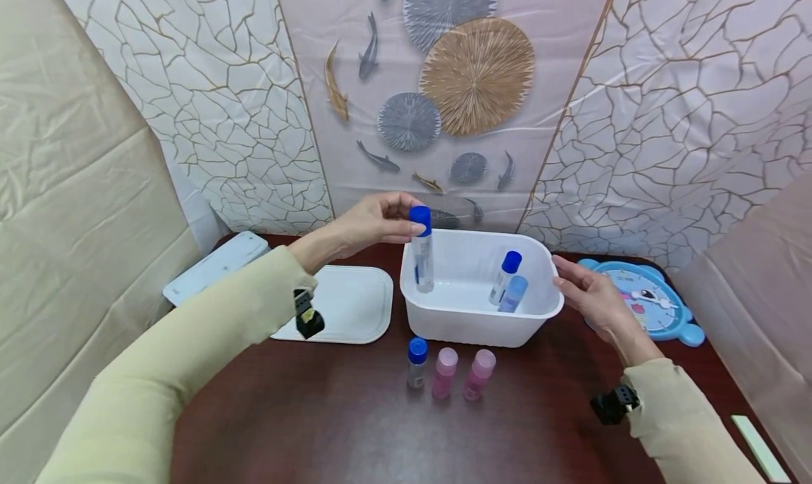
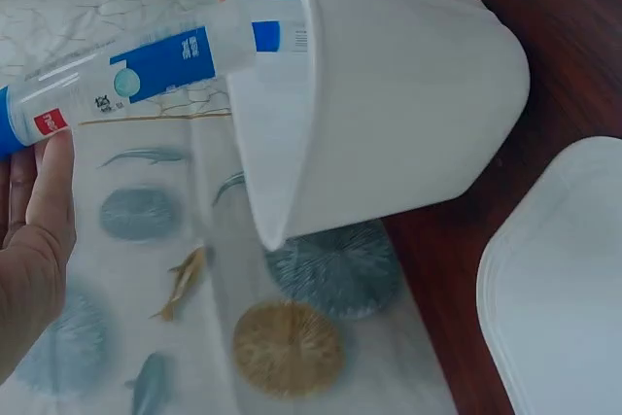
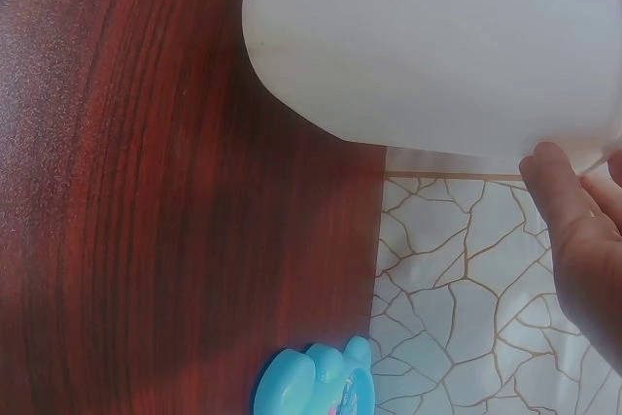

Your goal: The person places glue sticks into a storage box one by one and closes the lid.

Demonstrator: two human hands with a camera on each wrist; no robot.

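Held bottle: a clear bottle with a blue cap [image 1: 421, 257] stood upright inside the white tub [image 1: 539, 313], at its left rear corner, cap above the rim.
Left hand: the left hand [image 1: 371, 220] pinched the blue cap from above with its fingertips; the left wrist view showed the same bottle [image 2: 126, 75] reaching over the tub's wall [image 2: 389, 104].
Right hand: the right hand [image 1: 590, 294] lay against the tub's right rim, fingers nearly straight, thumb [image 3: 554, 177] touching the edge, gripping nothing.
Inside the tub: a second blue-capped bottle [image 1: 505, 276] leaned toward the right wall, with a pale blue bottle [image 1: 514, 294] just beside it, touching or nearly so.
In front of the tub: a small blue-capped bottle [image 1: 416, 362] and two pink bottles [image 1: 445, 373] [image 1: 479, 374] stood upright in a row on the dark wood table [image 1: 355, 427].
Left of the tub: a white tray [image 1: 361, 308] lay flat near it; a white flat lid-like piece [image 1: 216, 265] lay farther left.
Right of the tub: a blue toy clock [image 1: 653, 304] lay flat behind the right hand.
Near right edge: a pale strip [image 1: 758, 447] lay on the table.
Backdrop: a cloth with fish and round leaf shapes [image 1: 476, 75] hung behind the table.
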